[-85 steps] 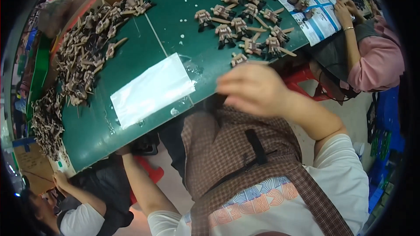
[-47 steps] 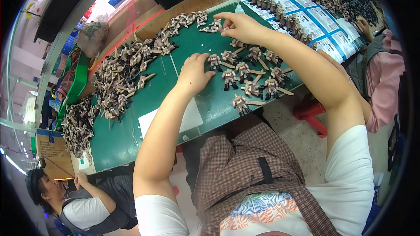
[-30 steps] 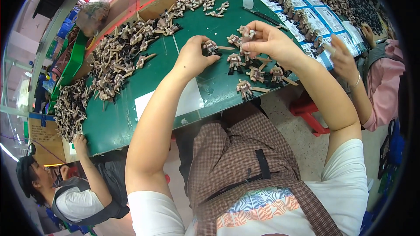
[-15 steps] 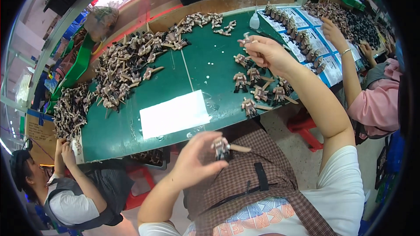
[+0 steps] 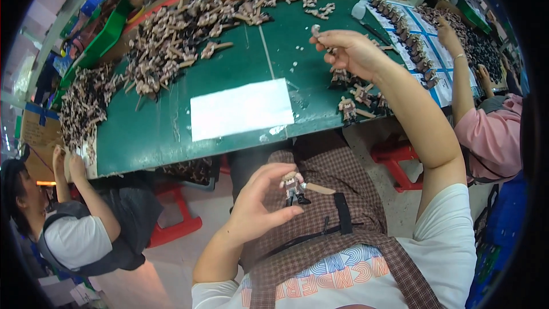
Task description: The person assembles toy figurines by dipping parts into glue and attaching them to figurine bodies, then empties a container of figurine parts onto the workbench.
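Note:
My left hand (image 5: 260, 206) is down over my lap, below the table edge, and holds a small toy figure (image 5: 294, 186) upright between thumb and fingers; a tan stick juts from the figure to the right. My right hand (image 5: 350, 51) is raised over the right part of the green table (image 5: 171, 120) and pinches a tiny pale part (image 5: 315, 30) at its fingertips. Just beneath and right of that hand stand several finished figures (image 5: 357, 100) near the table's front edge.
A white sheet (image 5: 241, 109) lies at the table's front middle. A big heap of brown figures (image 5: 166, 46) covers the back left. Blue trays with dark parts (image 5: 426, 51) sit at the right, where a person in pink (image 5: 486, 131) works. Another person (image 5: 74, 234) sits lower left. Red stools (image 5: 400, 160) stand underneath.
My left hand has taken a figure off the table and drawn it down to my lap. My right hand lifted from the row of figures with a small part.

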Demonstrator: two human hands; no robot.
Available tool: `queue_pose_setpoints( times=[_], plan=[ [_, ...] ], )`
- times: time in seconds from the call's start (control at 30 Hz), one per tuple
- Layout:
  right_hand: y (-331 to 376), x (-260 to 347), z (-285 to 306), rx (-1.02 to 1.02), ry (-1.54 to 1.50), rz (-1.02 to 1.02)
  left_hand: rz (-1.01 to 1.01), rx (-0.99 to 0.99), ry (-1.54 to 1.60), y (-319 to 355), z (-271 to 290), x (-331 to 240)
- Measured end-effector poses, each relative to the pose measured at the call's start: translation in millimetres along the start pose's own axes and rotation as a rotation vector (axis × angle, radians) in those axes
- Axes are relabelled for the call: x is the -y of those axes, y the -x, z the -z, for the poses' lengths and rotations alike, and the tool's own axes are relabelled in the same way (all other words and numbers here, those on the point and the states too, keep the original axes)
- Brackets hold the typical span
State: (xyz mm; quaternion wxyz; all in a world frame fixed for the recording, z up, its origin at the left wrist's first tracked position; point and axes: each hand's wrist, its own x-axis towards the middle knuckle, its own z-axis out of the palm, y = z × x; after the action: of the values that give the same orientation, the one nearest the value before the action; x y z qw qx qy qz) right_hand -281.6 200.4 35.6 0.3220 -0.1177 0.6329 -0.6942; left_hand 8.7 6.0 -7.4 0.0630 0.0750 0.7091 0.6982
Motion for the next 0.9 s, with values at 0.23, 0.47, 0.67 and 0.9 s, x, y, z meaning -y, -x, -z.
queue_pose_setpoints(
  times=[0.23,0.47,0.67,0.9],
  plan=[
    [-5.7,-3.5,-15.8,-0.055,0.483,-0.008,0.016,-0.064,0.198,7.4,-1.1,5.6],
    [-19.1,-16.0,-33.5,-0.017,0.478,0.009,0.043,-0.088,0.32,14.6,6.5,18.6],
    [-41.4,-14.5,-13.2,-0.265,1.304,0.479,0.054,-0.113,0.351,12.6,10.1,21.4],
    [-34.6,-14.6,-56.0,-0.027,1.122,0.462,0.145,-0.091,0.495,5.9,17.1,20.7]
  ],
)
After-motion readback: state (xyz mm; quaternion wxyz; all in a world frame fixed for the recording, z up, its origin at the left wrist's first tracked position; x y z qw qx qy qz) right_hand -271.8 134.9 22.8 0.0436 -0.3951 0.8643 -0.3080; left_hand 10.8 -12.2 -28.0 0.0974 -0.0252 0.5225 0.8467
